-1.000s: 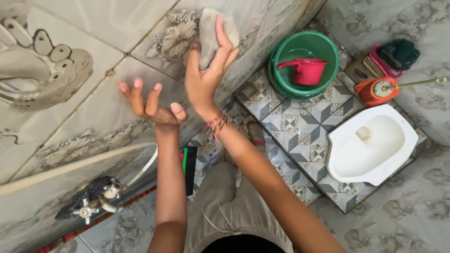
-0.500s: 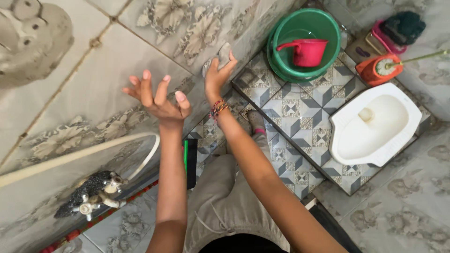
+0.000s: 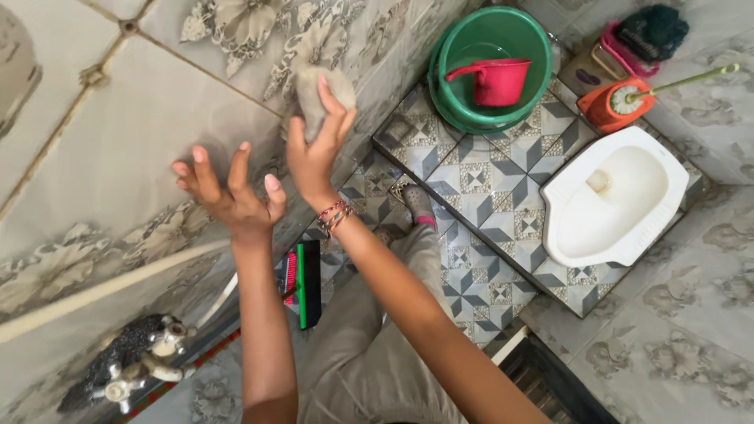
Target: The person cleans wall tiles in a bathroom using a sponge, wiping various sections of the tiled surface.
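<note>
Grey, soft cloth (image 3: 320, 96) is bunching under my right hand (image 3: 314, 153), my grip pressing it flat against the wall tile (image 3: 118, 141); it is probably light, limp and damp. My left hand (image 3: 232, 196) is hovering empty, fingers spread, below it.

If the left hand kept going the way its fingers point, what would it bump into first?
Most likely the tiled wall. The left hand is open, fingers spread toward it, with nothing visible between. Depth is hard to judge, so the fingertips may already touch it.

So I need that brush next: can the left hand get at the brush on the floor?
Probably yes: the left hand is free and spread open, and the brush lies uncovered below it, beside the leg.
</note>
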